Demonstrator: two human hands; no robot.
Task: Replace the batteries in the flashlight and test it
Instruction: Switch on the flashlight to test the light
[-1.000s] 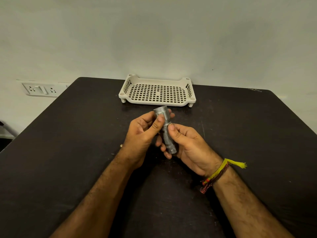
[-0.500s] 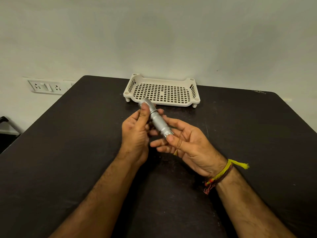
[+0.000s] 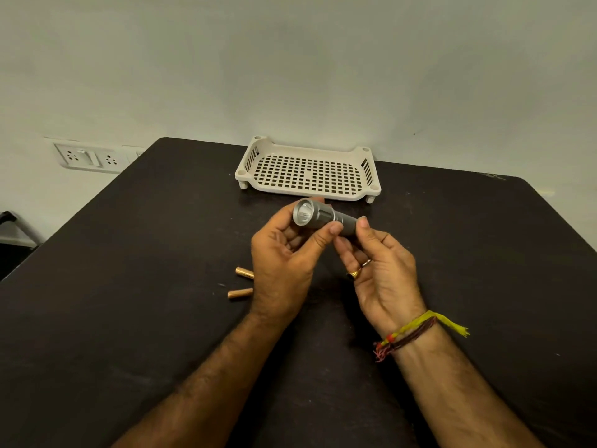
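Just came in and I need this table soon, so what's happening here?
A person holds a grey flashlight in both hands above the black table: left hand at the lens end, right hand on the body. Two copper-coloured batteries lie loose on the table. The white tray holds nothing.

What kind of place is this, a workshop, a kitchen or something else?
Probably a plain indoor room set up as a work table, not a kitchen: a dark table against a bare wall, a wall socket panel, and one empty perforated plastic tray.
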